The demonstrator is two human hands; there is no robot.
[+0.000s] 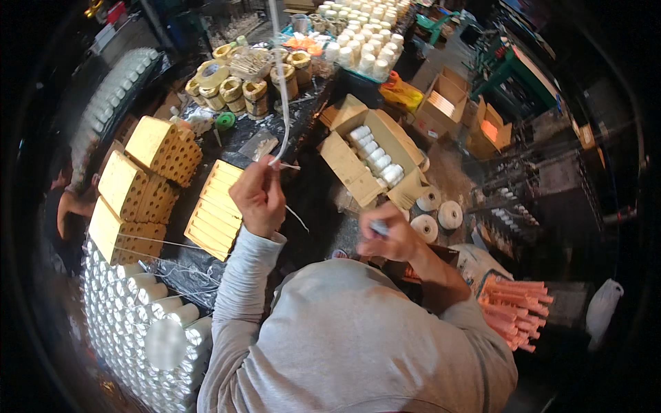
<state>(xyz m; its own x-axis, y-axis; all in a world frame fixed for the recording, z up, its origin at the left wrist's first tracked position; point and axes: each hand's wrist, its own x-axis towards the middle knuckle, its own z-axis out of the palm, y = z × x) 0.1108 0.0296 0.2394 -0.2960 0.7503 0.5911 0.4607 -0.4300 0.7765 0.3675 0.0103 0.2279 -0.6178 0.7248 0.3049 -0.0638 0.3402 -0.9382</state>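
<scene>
The left hand (259,201) is pinching a white cord (286,117) where it is running down from above, its fingers closing around the strand, probably to steady it. The cord is hanging in front of the person, just beside the dark surface (180,277). The right hand (391,235) is curling its fingers around a small grey-blue object (378,227), whose kind is staying unclear, and is likely gripping it low so that only the tip is showing. Three yellow blocks (131,189) are standing in a line, holes facing right, perhaps for easy reach. One ridged yellow panel (213,206) is lying beside them. One open carton (350,165) is holding white spools (375,157), overlapping too much for counting, and three wide spools (450,215) are sitting near it, apparently within reach of the right hand
</scene>
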